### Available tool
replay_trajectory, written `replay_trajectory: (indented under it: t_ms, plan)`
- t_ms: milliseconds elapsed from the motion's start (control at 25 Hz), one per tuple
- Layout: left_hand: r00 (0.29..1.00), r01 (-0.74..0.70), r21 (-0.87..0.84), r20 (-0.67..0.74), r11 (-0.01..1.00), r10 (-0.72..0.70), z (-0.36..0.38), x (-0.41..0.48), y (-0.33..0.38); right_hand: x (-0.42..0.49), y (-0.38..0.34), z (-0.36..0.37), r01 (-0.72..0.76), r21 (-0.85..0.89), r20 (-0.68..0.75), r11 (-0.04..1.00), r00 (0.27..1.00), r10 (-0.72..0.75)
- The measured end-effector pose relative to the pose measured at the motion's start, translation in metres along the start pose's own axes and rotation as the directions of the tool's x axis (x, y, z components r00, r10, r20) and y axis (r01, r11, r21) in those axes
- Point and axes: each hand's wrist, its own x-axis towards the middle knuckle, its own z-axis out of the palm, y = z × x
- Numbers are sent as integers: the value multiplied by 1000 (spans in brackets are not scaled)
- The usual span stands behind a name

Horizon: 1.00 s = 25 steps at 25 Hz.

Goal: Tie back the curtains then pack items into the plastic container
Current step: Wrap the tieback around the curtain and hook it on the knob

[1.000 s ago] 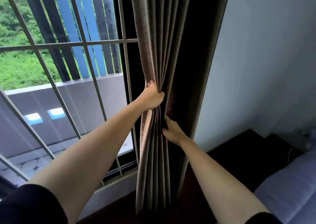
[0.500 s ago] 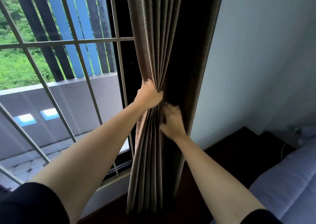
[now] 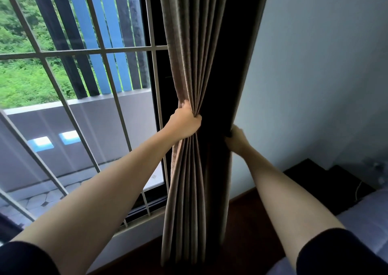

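Brown curtain [image 3: 189,54], soft yet probably weighty: fisted mid-height by left hand [image 3: 184,123], far edge hooked by right hand [image 3: 237,140], fingers curled.

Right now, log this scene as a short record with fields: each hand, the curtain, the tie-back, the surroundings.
left hand: grips the gathered folds of the curtain, bunching them at mid-height
right hand: fingers curled round the curtain's dark right edge, beside the wall
curtain: brown, pleated, pinched in at the left hand, hanging loose below
tie-back: none visible
window grille: left of the curtain, greenery outside
plastic container: not in view
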Motion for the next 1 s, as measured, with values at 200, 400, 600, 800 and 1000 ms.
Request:
replay_trajectory:
  t_ms: [200,400,600,800,1000]
  plan:
    - [999,-32,-53,23,998,33,5,3,7,-40,-1,53,154,164,149,974,972,-179]
    - [997,-53,-97,56,994,59,8,3,12,-44,-5,53,100,203,240,974,959,-148]
    - [995,-58,-58,76,997,62,13,0,17,-54,-19,55,78,192,393,978,907,-149]
    - [998,-4,50,-60,999,7,13,-5,21,-60,-23,61,22,317,405,948,901,-157]
    - [999,6,-174,32,985,0,-5,-7,12,-67,-67,33,-82,645,304,760,940,-156]
